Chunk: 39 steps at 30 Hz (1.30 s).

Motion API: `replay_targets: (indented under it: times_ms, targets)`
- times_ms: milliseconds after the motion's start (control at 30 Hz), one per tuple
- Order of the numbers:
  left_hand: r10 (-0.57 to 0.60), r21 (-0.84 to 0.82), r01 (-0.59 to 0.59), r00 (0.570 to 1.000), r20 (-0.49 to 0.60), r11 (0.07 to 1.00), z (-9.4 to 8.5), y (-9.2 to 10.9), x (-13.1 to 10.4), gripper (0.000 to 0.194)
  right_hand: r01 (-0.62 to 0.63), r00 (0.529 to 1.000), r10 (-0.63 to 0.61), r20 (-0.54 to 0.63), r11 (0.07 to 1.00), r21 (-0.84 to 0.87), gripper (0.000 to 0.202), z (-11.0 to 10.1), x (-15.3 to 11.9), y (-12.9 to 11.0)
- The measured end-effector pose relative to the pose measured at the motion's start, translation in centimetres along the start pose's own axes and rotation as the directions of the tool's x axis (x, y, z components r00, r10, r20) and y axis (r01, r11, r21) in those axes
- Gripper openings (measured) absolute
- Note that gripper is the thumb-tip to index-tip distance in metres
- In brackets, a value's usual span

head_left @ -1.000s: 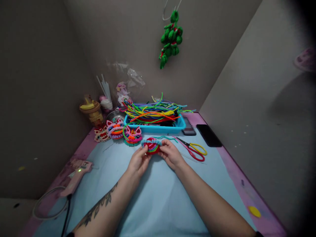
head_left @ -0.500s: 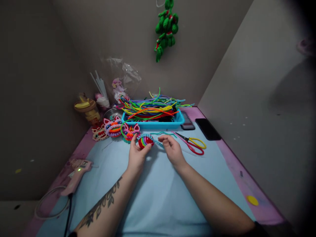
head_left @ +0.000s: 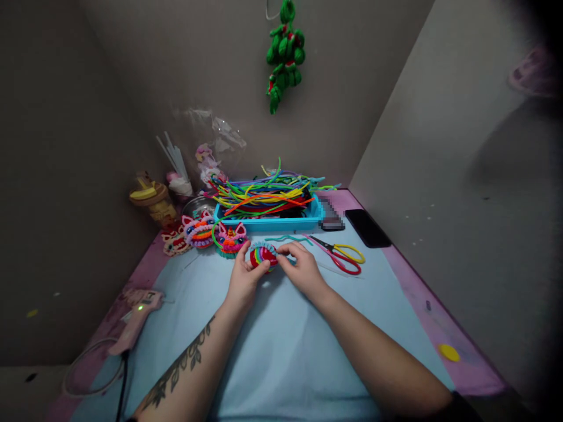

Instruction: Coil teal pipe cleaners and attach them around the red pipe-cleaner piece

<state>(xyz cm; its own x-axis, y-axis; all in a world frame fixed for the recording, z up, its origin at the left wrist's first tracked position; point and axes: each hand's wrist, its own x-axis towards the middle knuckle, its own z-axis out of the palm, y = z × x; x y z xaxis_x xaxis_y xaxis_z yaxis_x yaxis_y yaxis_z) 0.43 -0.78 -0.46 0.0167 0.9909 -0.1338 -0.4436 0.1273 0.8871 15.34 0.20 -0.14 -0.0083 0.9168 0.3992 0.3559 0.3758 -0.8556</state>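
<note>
Pink edges: bordering the blue cloth (head_left: 281, 351) left and right, with a yellow disc (head_left: 449, 352) sitting near right
Glue gun (head_left: 137, 319): lying near left, green light glowing, well apart from the hands
Rainbow piece (head_left: 263, 256): hanging out mid-cloth between both hands, showing rainbow arcs, red ends and a fuzzy light-blue strip (head_left: 264, 245) along its top
Left hand (head_left: 244, 275): gripping the piece's left side, thumb in front
Right hand (head_left: 304, 271): closing its fingertips on the strip at the right end
Elbow room: cloth's spreading either side of the forearms; the scissors (head_left: 332, 248) are sitting near the right hand, so that side's tighter
Face critters (head_left: 232, 240): three are lining up far left of the hands
Blue tray (head_left: 272, 224): overflowing with fuzzy stems (head_left: 264, 196), black phone (head_left: 368, 228) lying to its right
Back wall (head_left: 352, 70): closing off the far edge, green bunch (head_left: 285, 53) dangling in front
</note>
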Motion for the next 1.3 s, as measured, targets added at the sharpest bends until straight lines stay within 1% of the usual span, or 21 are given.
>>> replay_targets:
  times_ms: [133,233,433,600,733,833,900,933,967,1000,1033,1067,1133,1167,1200,1233,1267,1300]
  targets:
    - [0.028,0.052,-0.029,0.999,0.015,0.998,-0.1,-0.3,-0.1,0.099,0.078,0.996,-0.072,0.048,0.985,-0.155,0.01,-0.2,0.0,0.2]
    - [0.05,0.071,-0.05,0.999,0.002,0.996,0.1,-0.2,-0.2,0.098,0.079,0.994,-0.061,0.09,0.974,-0.211,0.01,-0.1,0.0,0.5]
    - [0.093,0.124,-0.092,0.996,0.004,0.988,0.4,-0.2,-0.5,0.093,-0.024,0.994,0.039,0.099,0.989,-0.148,0.007,0.4,0.0,1.3]
    - [0.136,0.168,-0.136,0.991,0.015,0.976,0.1,-0.9,-0.5,0.089,-0.053,0.985,0.072,0.155,0.991,-0.123,0.006,0.1,0.2,2.3]
    - [0.187,0.246,-0.191,0.982,0.039,0.95,-0.1,-1.0,-0.8,0.085,-0.086,0.974,0.094,0.207,0.995,-0.047,0.005,-0.3,0.4,2.6]
    - [0.265,0.362,-0.261,0.964,0.041,0.895,0.0,-0.9,-1.4,0.08,-0.206,0.965,0.193,0.175,0.977,0.054,0.004,-0.1,0.4,2.3]
    - [0.306,0.416,-0.295,0.951,0.041,0.86,0.1,-0.8,-1.8,0.078,-0.322,0.942,0.295,0.158,0.927,0.193,0.006,0.1,0.4,2.1]
    - [0.312,0.418,-0.299,0.949,0.04,0.858,0.2,-0.7,-1.9,0.078,-0.369,0.929,0.339,0.151,0.891,0.266,0.008,0.2,0.4,2.0]
    - [0.31,0.405,-0.297,0.95,0.036,0.865,0.2,-0.7,-2.0,0.079,-0.397,0.918,0.373,0.134,0.86,0.32,0.01,0.2,0.5,2.0]
    - [0.303,0.38,-0.29,0.953,0.027,0.878,0.3,-0.7,-1.9,0.08,-0.402,0.915,0.39,0.107,0.85,0.341,0.012,0.1,0.6,2.0]
    - [0.293,0.346,-0.279,0.956,0.013,0.896,0.3,-0.6,-1.8,0.081,-0.381,0.922,0.381,0.065,0.868,0.318,0.012,-0.1,0.7,2.0]
    - [0.28,0.309,-0.265,0.96,-0.007,0.914,0.2,-0.6,-1.6,0.083,-0.329,0.942,0.336,0.014,0.911,0.248,0.012,-0.3,0.8,2.0]
    - [0.245,0.233,-0.227,0.968,-0.052,0.946,0.0,-0.7,-0.9,0.085,-0.152,0.987,0.153,-0.052,0.988,0.008,0.006,-1.0,0.9,1.9]
    - [0.224,0.196,-0.206,0.972,-0.072,0.959,-0.2,-0.7,-0.5,0.086,-0.054,0.998,0.049,-0.044,0.991,-0.119,0.005,-1.2,0.9,1.8]
    - [0.203,0.156,-0.187,0.975,-0.089,0.97,-0.4,-0.7,-0.1,0.085,0.033,0.999,-0.037,-0.014,0.975,-0.218,0.007,-1.5,0.8,1.7]
    - [0.181,0.117,-0.17,0.978,-0.098,0.979,-0.6,-0.8,0.2,0.084,0.098,0.995,-0.094,0.027,0.955,-0.28,0.01,-1.6,0.8,1.5]
    - [0.162,0.08,-0.154,0.982,-0.1,0.985,-0.8,-0.8,0.4,0.083,0.138,0.99,-0.124,0.064,0.943,-0.302,0.012,-1.7,0.7,1.3]
    - [0.145,0.047,-0.141,0.985,-0.095,0.989,-0.9,-0.9,0.6,0.081,0.152,0.988,-0.134,0.083,0.945,-0.291,0.013,-1.7,0.6,1.1]
